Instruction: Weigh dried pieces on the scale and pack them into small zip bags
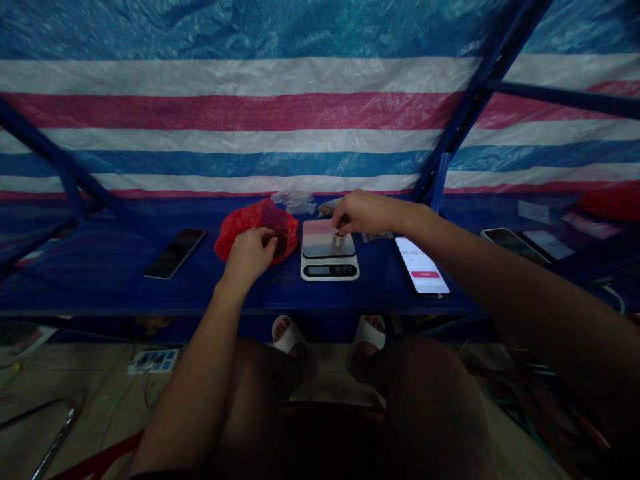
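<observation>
My left hand [251, 253] is at the mouth of a red plastic bag [243, 223], its fingers curled together against dark brown contents [281, 245]. What those fingers hold, if anything, is too dark to make out. Over the right side of a white kitchen scale [306, 270] with a shiny metal plate [317, 241], my right hand [359, 212] has its fingertips pinched together. Just beneath them, a small silvery cup [339, 241] stands on the plate. I cannot tell whether the fingertips touch its rim or hold something tiny. The scale's display [319, 271] is lit.
A dark phone [175, 253] lies left of the bag, and a phone with a lit timer screen [423, 267] lies right of the scale. Behind are clear plastic bags [295, 200] and a small filled bag [327, 209]. Blue posts [439, 180] and a striped tarp [260, 110] bound the blue shelf [100, 290].
</observation>
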Motion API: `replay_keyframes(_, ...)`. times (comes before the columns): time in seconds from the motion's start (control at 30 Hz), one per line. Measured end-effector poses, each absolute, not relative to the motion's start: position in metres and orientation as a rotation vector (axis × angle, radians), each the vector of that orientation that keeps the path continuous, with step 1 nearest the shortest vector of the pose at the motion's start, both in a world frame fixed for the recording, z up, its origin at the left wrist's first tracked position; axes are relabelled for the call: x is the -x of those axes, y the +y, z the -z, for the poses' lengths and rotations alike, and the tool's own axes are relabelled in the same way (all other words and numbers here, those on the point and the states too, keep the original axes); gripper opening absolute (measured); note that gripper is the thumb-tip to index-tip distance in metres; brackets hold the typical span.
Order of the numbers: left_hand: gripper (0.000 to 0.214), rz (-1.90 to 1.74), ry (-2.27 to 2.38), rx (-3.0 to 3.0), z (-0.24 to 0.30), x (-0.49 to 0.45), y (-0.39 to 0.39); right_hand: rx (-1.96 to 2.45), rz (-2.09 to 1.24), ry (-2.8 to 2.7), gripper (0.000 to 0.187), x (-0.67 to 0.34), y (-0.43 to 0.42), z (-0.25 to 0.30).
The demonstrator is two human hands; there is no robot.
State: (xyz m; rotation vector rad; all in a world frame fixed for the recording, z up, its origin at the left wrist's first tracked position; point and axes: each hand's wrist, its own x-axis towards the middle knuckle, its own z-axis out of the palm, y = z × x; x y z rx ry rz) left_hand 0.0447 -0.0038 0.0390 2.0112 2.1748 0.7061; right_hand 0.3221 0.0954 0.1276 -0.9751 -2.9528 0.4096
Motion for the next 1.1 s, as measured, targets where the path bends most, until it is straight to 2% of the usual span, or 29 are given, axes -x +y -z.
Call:
replay_keyframes(0.57, 0.03, -0.699, 2.188, -1.963, -0.0419, -0.0463, -0.0061, 0.994, -0.389, -3.002, 0.028, -0.3225, 0.1055, -0.1213)
replay_keyframes(1.1, 0.032, -0.724, 2.18, -1.977, -0.0401, -0.0453, -0.0059, 0.926, -0.681, -2.786, 0.032, -0.3244, 0.0979, -0.1182)
